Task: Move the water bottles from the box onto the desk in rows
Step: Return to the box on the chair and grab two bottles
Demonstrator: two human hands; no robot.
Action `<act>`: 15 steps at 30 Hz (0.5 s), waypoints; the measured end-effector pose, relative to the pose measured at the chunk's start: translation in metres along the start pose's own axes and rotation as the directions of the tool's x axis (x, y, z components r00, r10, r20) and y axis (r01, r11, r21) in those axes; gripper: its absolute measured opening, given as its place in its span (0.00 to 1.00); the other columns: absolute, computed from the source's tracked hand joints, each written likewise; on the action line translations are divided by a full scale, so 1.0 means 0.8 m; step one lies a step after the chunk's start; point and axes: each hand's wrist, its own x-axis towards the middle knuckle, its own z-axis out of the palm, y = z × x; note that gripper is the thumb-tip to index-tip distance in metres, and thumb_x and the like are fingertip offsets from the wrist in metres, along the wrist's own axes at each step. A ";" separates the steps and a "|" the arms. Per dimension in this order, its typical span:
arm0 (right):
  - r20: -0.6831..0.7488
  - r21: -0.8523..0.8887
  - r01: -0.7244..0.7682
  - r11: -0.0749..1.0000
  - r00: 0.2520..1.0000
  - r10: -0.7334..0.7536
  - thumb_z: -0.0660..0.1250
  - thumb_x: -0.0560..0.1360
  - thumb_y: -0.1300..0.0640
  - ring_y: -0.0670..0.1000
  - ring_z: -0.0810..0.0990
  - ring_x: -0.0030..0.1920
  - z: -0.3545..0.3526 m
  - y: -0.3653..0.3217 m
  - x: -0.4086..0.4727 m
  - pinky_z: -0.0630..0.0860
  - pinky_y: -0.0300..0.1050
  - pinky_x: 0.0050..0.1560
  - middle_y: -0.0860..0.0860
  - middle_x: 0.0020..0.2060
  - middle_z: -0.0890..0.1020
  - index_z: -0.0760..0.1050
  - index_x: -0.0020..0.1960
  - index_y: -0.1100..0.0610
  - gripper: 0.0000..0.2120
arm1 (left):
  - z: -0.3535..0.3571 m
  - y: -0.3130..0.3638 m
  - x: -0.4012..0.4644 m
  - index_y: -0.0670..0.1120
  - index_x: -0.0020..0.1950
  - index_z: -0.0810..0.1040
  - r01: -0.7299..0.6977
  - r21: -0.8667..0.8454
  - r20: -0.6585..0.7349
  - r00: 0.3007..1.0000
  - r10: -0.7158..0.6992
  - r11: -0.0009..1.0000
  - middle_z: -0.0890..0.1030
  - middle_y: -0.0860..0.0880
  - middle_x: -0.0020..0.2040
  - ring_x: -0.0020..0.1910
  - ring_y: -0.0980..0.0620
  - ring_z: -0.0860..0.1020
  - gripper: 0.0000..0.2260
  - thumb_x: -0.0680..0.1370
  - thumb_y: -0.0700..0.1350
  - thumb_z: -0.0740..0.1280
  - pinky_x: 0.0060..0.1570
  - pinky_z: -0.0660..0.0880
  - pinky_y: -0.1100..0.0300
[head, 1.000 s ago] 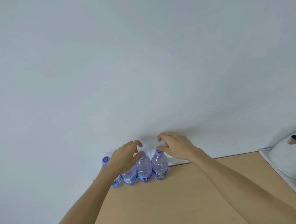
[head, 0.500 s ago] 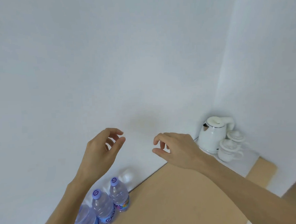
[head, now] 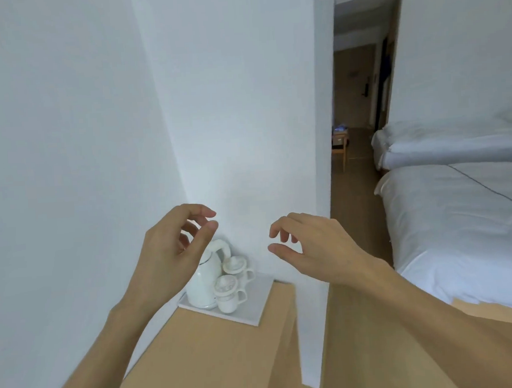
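Above the white kettle [head: 204, 281], my left hand [head: 166, 258] and right hand [head: 320, 249] hang loose, empty; bottles unseen, likely slick, best gripped mid-body.

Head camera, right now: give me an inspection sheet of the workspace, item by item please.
Surface: wooden desk, its right end in view.
Job's things: nothing seen; no bottles or box in this frame.
Clutter: white kettle and two lidded cups on a white tray in the corner.
Hands: left hand and right hand raised, fingers loosely curled, holding nothing.
Cables: nothing seen.
Surroundings: white walls, two beds on the right, hallway beyond.
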 end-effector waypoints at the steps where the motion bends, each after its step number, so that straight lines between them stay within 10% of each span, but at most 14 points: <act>1: -0.004 -0.019 -0.026 0.999 1.000 0.026 0.57 0.78 0.38 0.44 0.75 0.43 -0.015 0.030 -0.011 0.72 0.40 0.42 0.39 0.45 0.76 0.71 0.55 0.42 0.11 | 0.031 0.014 0.015 0.58 0.50 0.78 -0.015 -0.024 0.014 1.000 0.015 1.000 0.80 0.59 0.46 0.42 0.57 0.78 0.04 0.78 0.48 0.68 0.33 0.69 0.73; 15: -0.079 -0.160 -0.316 0.935 0.948 0.307 0.62 0.78 0.43 0.40 0.72 0.39 -0.134 0.355 -0.078 0.60 0.29 0.34 0.39 0.42 0.74 0.73 0.53 0.44 0.07 | 0.368 0.125 0.184 0.56 0.51 0.78 -0.131 -0.225 0.129 0.978 0.162 0.966 0.79 0.62 0.45 0.44 0.57 0.78 0.03 0.78 0.50 0.67 0.38 0.71 0.73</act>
